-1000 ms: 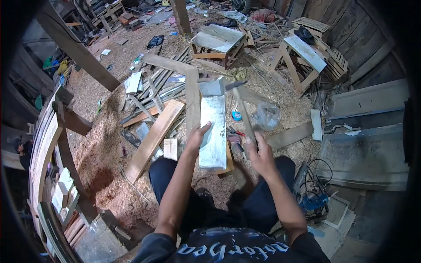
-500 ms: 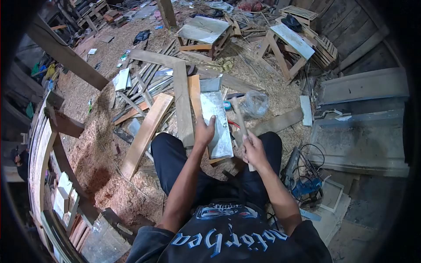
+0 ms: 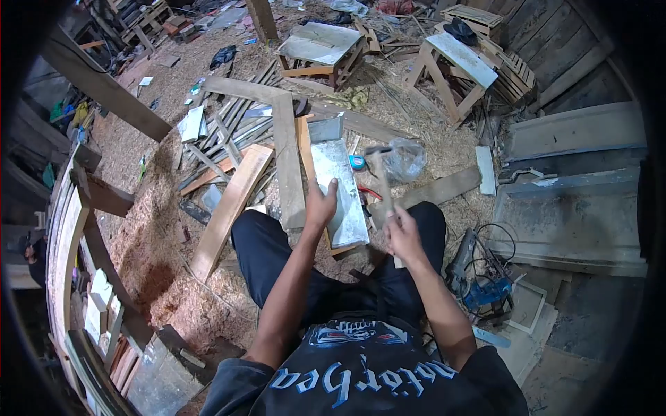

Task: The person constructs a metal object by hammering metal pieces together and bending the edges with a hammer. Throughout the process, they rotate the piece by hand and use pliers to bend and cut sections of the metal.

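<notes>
My left hand (image 3: 321, 206) grips the left edge of a whitish sheet-metal-faced board (image 3: 341, 187), its thumb lying on the pale face. A strip of orange-brown wood (image 3: 304, 147) shows along that edge. In my right hand (image 3: 404, 237), to the right of the board, is a hammer (image 3: 383, 182), its pale wooden handle pointing up and away and the fingers wrapped round it. The dark hammer head (image 3: 378, 150) is above the ground beside a clear plastic bag (image 3: 404, 161). Close to the board lie a blue tape measure (image 3: 356, 162) and a red-handled tool (image 3: 369, 192).
Wood shavings cover the floor. Long planks (image 3: 232, 208) and a pile of thin strips lie at left and ahead. Two small wooden tables (image 3: 322, 43) stand farther off. On the right are a blue power tool (image 3: 485, 297) with a cable and a large grey panel (image 3: 569, 222).
The board and my left hand have shifted slightly left. The hammer head has moved slightly and shows more clearly. Both hands keep their hold.
</notes>
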A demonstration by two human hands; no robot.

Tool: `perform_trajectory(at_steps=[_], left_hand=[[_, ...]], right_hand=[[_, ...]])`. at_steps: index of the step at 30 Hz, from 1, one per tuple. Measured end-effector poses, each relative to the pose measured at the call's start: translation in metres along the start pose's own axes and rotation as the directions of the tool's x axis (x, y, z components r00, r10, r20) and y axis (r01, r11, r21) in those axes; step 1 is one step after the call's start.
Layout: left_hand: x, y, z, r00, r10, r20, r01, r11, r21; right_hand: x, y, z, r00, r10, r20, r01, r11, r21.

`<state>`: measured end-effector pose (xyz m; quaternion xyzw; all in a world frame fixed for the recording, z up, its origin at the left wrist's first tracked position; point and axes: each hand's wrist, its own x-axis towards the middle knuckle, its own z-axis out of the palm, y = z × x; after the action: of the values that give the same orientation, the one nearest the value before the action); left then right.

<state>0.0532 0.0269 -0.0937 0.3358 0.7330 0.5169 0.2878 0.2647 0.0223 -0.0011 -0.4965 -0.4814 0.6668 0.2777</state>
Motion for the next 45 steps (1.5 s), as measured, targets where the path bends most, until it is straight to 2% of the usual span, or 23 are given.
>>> perform_trajectory(at_steps=[2, 3, 5, 7, 10, 11, 14, 15, 19, 21, 23, 26, 28, 29, 32, 34, 36, 37, 41, 44, 45], left_hand=[[0.000, -0.001, 0.000, 1.000, -0.018, -0.002, 0.018, 1.000, 0.022], [0.000, 0.000, 0.000, 1.000, -0.013, -0.003, 0.013, 1.000, 0.028], [0.001, 0.001, 0.001, 1.000, -0.001, 0.007, 0.000, 1.000, 0.026], [0.002, 0.001, -0.001, 0.999, 0.013, 0.029, -0.013, 1.000, 0.010], [0.001, 0.002, -0.004, 0.999, 0.006, 0.035, -0.005, 1.000, -0.012], [0.001, 0.003, -0.004, 1.000, 0.005, 0.020, -0.005, 1.000, -0.002], [-0.004, 0.004, -0.002, 1.000, 0.007, 0.012, -0.007, 1.000, 0.008], [-0.001, 0.000, -0.003, 1.000, 0.018, 0.019, -0.018, 1.000, -0.007], [0.004, -0.003, 0.001, 0.998, -0.040, 0.042, 0.040, 0.999, -0.008], [0.005, 0.002, -0.001, 0.999, -0.001, 0.034, 0.003, 0.999, -0.050], [0.002, 0.010, -0.003, 0.999, 0.002, 0.039, 0.000, 0.998, -0.055], [0.003, 0.015, -0.004, 0.999, -0.024, 0.031, 0.025, 0.999, -0.022], [0.004, 0.007, 0.000, 1.000, -0.016, 0.017, 0.017, 1.000, -0.011], [0.003, 0.005, 0.000, 1.000, -0.002, 0.026, 0.002, 1.000, -0.012], [0.005, 0.007, -0.002, 0.999, 0.012, 0.038, -0.011, 0.999, -0.040], [0.005, 0.004, 0.000, 0.999, -0.023, 0.043, 0.027, 0.997, -0.076], [0.003, 0.004, -0.004, 0.998, 0.045, 0.036, -0.043, 0.998, -0.053], [0.002, 0.007, -0.005, 0.996, 0.082, 0.032, -0.080, 0.996, -0.045], [0.010, -0.007, -0.001, 0.998, 0.040, 0.052, -0.036, 0.996, -0.077], [0.005, -0.001, -0.003, 0.998, 0.026, 0.049, -0.023, 0.997, -0.067], [0.005, 0.001, -0.003, 0.999, 0.035, 0.041, -0.033, 0.998, -0.061]], right_hand=[[0.002, 0.001, 0.002, 0.990, -0.089, -0.112, 0.094, 0.995, 0.045], [0.004, 0.010, 0.006, 0.964, -0.238, -0.119, 0.210, 0.955, -0.210], [0.001, 0.021, 0.001, 0.971, -0.216, 0.106, 0.237, 0.935, -0.263], [-0.008, 0.013, 0.007, 0.972, -0.159, 0.171, 0.199, 0.948, -0.249], [-0.002, 0.013, 0.007, 0.994, -0.089, -0.058, 0.085, 0.993, -0.078], [0.003, 0.016, 0.008, 0.969, -0.209, -0.128, 0.183, 0.965, -0.190], [-0.002, 0.020, -0.001, 0.981, -0.190, 0.046, 0.193, 0.905, -0.380], [-0.003, 0.013, -0.006, 0.993, -0.102, 0.067, 0.116, 0.961, -0.252], [-0.004, -0.002, 0.004, 0.970, -0.174, -0.171, 0.151, 0.979, -0.139], [0.001, 0.014, 0.003, 0.964, -0.264, -0.001, 0.251, 0.916, -0.313], [-0.001, 0.019, -0.003, 0.981, -0.182, 0.064, 0.193, 0.921, -0.338], [-0.001, -0.001, 0.001, 0.974, -0.195, -0.117, 0.166, 0.962, -0.219], [0.009, 0.019, -0.003, 0.974, -0.220, -0.051, 0.190, 0.922, -0.336], [0.008, 0.024, -0.007, 0.982, -0.187, -0.001, 0.175, 0.924, -0.340], [0.010, 0.023, -0.009, 0.953, -0.301, 0.021, 0.291, 0.896, -0.335], [0.011, 0.015, -0.008, 0.957, -0.290, 0.008, 0.269, 0.878, -0.396], [0.009, 0.007, -0.009, 0.965, -0.255, 0.065, 0.256, 0.854, -0.453], [0.008, 0.002, -0.011, 0.958, -0.275, 0.079, 0.279, 0.834, -0.477], [0.007, -0.001, -0.018, 0.907, -0.415, 0.069, 0.386, 0.759, -0.524], [0.012, 0.004, -0.029, 0.946, -0.304, 0.111, 0.308, 0.740, -0.597], [0.013, 0.007, -0.027, 0.946, -0.318, 0.057, 0.297, 0.789, -0.537]])
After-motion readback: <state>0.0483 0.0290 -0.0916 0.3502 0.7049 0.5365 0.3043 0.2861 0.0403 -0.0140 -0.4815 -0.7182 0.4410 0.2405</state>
